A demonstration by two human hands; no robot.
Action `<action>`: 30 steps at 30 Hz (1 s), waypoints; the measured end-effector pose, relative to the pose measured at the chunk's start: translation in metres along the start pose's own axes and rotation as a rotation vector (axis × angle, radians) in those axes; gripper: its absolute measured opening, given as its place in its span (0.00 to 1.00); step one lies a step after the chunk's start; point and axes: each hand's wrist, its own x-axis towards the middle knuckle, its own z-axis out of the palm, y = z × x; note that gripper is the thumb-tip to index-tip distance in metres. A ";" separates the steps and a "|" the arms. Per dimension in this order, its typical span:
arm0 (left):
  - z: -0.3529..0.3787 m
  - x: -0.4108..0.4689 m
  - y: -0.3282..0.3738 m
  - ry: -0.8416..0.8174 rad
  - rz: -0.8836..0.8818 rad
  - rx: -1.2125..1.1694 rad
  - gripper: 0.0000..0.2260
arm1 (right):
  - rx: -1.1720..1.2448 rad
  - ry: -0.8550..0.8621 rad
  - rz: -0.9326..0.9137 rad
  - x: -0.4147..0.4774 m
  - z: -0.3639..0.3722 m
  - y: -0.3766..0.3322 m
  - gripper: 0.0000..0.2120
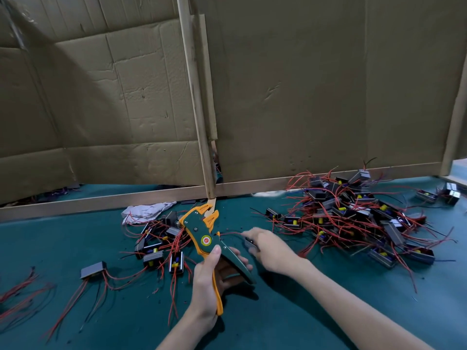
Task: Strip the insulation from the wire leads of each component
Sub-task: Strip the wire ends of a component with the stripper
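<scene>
1. Left hand: grip closed round both handles of the green-orange wire stripper, jaws pointing up and away, held over the teal tabletop.
2. Right hand: grip closed on a small black component, just right of the stripper.
3. Its red lead runs left to the stripper's side; can't tell if it's clamped.
4. Big component pile on the right, smaller pile left of the stripper.
5. Cardboard wall behind, white rag near its base.
</scene>
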 end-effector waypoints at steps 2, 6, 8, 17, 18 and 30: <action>-0.001 0.001 0.000 0.002 0.003 0.010 0.22 | 0.048 -0.013 0.034 -0.006 -0.009 0.008 0.27; -0.001 0.002 0.000 0.001 0.004 0.020 0.21 | 0.066 -0.162 0.104 -0.020 -0.022 0.026 0.26; -0.002 0.002 0.000 0.001 0.003 0.022 0.21 | 0.029 -0.112 0.093 -0.023 -0.017 0.025 0.21; -0.002 0.002 0.000 0.016 0.000 0.036 0.20 | 0.167 0.186 -0.129 -0.020 0.009 0.006 0.07; -0.002 0.003 -0.001 0.020 -0.002 0.038 0.20 | 0.238 0.225 -0.112 -0.021 0.009 0.007 0.05; -0.002 -0.001 0.001 -0.186 -0.181 0.092 0.23 | 1.099 0.215 0.048 -0.033 -0.026 0.015 0.14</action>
